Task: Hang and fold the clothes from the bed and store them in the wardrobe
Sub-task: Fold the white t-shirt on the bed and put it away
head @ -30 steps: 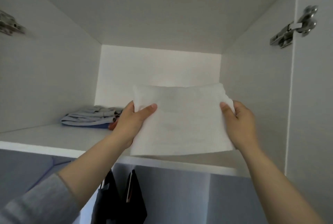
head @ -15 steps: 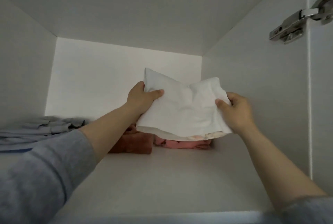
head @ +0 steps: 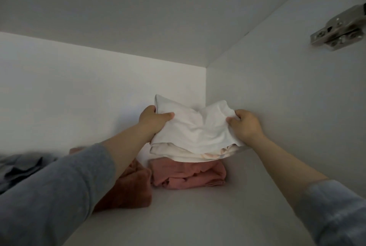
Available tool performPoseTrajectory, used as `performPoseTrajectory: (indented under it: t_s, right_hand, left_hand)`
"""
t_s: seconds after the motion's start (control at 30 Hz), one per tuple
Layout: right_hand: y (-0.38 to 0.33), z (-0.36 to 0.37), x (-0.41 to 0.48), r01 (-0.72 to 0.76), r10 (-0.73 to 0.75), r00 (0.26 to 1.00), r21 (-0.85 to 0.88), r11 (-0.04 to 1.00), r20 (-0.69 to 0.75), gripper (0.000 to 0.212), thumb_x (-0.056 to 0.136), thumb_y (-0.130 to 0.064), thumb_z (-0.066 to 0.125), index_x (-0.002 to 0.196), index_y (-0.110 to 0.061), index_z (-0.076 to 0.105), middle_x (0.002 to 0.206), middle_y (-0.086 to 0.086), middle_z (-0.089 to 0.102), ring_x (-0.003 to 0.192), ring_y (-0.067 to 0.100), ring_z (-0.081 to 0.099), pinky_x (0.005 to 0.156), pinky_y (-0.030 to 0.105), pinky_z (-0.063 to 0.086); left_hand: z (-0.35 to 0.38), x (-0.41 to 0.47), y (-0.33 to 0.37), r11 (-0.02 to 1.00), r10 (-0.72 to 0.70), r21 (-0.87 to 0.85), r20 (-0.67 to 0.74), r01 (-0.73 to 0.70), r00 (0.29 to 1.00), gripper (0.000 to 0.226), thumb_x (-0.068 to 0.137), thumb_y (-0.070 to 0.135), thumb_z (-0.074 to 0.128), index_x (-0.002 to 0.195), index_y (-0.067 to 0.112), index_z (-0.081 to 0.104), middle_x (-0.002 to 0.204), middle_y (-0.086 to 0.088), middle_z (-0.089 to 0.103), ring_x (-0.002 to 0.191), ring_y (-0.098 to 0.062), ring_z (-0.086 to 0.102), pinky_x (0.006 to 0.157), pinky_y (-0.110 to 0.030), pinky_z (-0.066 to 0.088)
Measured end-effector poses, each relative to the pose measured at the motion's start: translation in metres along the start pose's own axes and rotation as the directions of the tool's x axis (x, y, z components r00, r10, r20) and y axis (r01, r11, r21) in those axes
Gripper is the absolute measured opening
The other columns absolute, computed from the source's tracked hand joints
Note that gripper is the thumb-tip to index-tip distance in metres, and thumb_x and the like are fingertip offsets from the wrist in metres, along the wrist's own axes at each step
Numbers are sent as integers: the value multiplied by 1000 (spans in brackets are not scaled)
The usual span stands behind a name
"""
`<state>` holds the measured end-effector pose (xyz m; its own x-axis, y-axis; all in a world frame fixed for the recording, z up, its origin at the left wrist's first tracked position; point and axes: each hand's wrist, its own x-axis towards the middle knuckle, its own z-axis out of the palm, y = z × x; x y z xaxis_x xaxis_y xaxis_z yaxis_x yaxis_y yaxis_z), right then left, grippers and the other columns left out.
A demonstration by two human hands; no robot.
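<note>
in back right corner, both hands gripping white garment [head: 195, 126]

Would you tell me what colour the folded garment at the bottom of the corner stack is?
The bottom garment is salmon pink; head view.

Legible text, labels, brands, numbers, signs: none. No readable marking on the folded white garment [head: 198, 126], the pink folded clothes [head: 188, 176] or the wardrobe wall [head: 277, 107]. Any stamp on the metal hinge [head: 338, 31] at the wardrobe's upper right edge is too small to tell.
</note>
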<state>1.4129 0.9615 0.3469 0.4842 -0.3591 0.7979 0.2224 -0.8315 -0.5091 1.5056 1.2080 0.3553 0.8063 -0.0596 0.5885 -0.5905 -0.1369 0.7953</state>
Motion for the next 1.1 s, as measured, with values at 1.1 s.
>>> performPoseTrajectory:
  t_s: [1.1]
  right_hand:
    - [57,126,22,184,98,769,-366,912,631,58,96,-53,48,142,-19,49,152,4,42,139,20,38,112,27,27]
  left_hand:
    - [41,42,-117,875,-482,75,71,478,873,64,82,22,76,132,-5,48,130,-18,56,116,-32,57,79,-31,45]
